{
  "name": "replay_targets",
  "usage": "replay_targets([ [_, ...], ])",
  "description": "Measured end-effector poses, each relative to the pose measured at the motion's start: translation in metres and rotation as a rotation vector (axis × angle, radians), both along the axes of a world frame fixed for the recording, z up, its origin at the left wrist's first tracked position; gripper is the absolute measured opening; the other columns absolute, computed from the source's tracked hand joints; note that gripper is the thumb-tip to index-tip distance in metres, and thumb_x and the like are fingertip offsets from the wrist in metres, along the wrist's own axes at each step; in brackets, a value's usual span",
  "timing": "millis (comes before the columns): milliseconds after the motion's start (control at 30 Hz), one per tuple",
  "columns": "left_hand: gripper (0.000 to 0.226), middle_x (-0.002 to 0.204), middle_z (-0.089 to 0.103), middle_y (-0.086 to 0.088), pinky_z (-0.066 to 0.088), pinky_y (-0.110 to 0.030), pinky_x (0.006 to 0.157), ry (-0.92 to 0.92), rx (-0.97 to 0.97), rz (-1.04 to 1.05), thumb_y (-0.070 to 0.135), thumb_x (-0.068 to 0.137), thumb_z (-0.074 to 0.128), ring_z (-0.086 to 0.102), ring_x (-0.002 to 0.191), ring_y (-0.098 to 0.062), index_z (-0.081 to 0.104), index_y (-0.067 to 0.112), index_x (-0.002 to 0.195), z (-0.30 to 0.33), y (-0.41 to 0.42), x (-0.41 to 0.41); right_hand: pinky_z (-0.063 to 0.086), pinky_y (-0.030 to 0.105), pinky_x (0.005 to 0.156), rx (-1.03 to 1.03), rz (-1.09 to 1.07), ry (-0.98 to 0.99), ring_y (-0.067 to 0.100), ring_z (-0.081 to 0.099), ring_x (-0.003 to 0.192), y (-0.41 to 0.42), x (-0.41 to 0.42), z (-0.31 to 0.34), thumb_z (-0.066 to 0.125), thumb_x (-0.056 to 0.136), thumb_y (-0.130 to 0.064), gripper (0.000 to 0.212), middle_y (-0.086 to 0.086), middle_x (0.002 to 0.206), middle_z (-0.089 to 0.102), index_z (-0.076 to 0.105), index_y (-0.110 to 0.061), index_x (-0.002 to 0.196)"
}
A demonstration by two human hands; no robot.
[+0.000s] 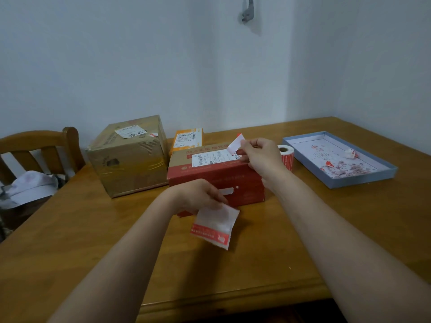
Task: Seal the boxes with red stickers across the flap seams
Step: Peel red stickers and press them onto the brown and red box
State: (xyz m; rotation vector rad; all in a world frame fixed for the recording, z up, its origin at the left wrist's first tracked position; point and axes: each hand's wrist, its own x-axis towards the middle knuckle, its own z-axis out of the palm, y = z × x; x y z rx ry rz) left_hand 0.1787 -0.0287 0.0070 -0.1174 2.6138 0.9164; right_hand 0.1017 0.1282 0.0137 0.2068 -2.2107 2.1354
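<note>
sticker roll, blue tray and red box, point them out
sticker roll [286,157], head view, on its side wall
blue tray [359,180], head view, on its near rim
red box [210,176], head view, on its front face

**Bare arms, bare hands**

Two forearms enter from the lower edge, uncovered all the way up to the frame's border; no sleeve or cuff shows. The left hand [198,194] and the right hand [262,157] wear no gloves. Wrists and fingers carry no watch, band or ring that shows.
</note>
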Motion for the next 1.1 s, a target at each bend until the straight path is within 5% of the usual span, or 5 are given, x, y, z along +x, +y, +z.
replay_targets([
  [200, 0.033, 0.122, 0.063, 0.003, 0.049, -0.035, 0.099, 0.103, -0.113, -0.025, 0.029, 0.088, 0.068, 0.060, 0.110, -0.019, 0.066, 0.026, 0.121, 0.002, -0.004, 0.003, 0.051, 0.030, 0.073, 0.046, 0.015, 0.034, 0.014, 0.064, 0.079, 0.003, 0.006, -0.003, 0.061, 0.093, -0.027, 0.014, -0.001, 0.088, 0.070, 0.065, -0.018, 0.083],
  [333, 0.013, 0.100, 0.072, -0.011, 0.059, -0.030, 0.080, 0.301, 0.371, 0.187, 0.019, 0.092, 0.065, 0.072, 0.089, -0.021, 0.069, 0.008, 0.095, 0.017, 0.004, 0.003, 0.054, 0.037, 0.078, 0.090, -0.012, 0.140, 0.017, 0.064, 0.081, 0.001, 0.009, -0.003, 0.067, 0.087, -0.028, 0.010, -0.002, 0.085, 0.069, 0.065, -0.021, 0.080],
  [500, 0.018, 0.092, 0.074, -0.014, 0.060, -0.032, 0.077, 0.492, 0.708, 0.375, 0.017, 0.095, 0.061, 0.073, 0.084, -0.026, 0.065, 0.000, 0.100, 0.036, 0.013, 0.002, 0.046, 0.021, 0.065, 0.166, 0.010, 0.310, 0.006, 0.056, 0.073, -0.003, 0.016, 0.003, 0.067, 0.088, -0.026, 0.007, -0.009, 0.081, 0.062, 0.063, -0.021, 0.084],
  [667, 0.021, 0.095, 0.075, -0.011, 0.058, -0.025, 0.070, 0.546, 0.756, 0.411, 0.017, 0.094, 0.062, 0.073, 0.079, -0.019, 0.067, -0.001, 0.105, 0.043, 0.014, -0.001, 0.046, 0.013, 0.060, 0.180, 0.045, 0.416, 0.004, 0.057, 0.070, -0.008, 0.020, 0.007, 0.070, 0.086, -0.028, 0.010, -0.009, 0.082, 0.065, 0.064, -0.020, 0.087],
  [1100, 0.036, 0.095, 0.073, -0.013, 0.058, -0.030, 0.080, 0.518, 0.823, 0.439, 0.026, 0.079, 0.079, 0.070, 0.081, -0.021, 0.070, 0.000, 0.102, 0.047, 0.012, -0.005, 0.052, 0.033, 0.071, 0.421, 0.038, 0.675, 0.004, 0.058, 0.079, -0.017, 0.013, 0.007, 0.063, 0.087, -0.025, 0.015, -0.010, 0.092, 0.061, 0.058, -0.039, 0.086],
])
